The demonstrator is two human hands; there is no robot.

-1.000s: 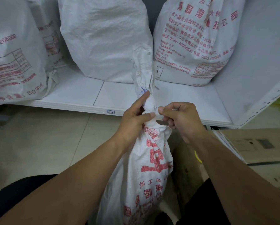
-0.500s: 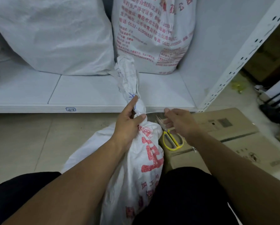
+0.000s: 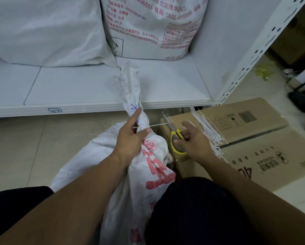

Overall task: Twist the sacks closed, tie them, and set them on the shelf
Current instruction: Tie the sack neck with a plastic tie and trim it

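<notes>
Sack (image 3: 153, 167) neck sits gripped in left hand (image 3: 130, 138); right hand (image 3: 195, 145) pinches scissors (image 3: 176, 134). Trimming tie (image 3: 157, 124) too close could nick fabric or cut the closure.

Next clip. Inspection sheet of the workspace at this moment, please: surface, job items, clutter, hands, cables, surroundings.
Surface: white shelf board, bare at the front; tiled floor below.
Job's things: sack on the floor, neck twisted, a thin tie around it, tail sticking out right; two sacks on the shelf.
Clutter: scissors and bundle of white ties on a cardboard box.
Hands: left hand grips the twisted neck; right hand holds the scissors' yellow handles.
Cables: nothing seen for certain; dark items at the right edge are too blurred to tell.
Surroundings: perforated shelf upright.
</notes>
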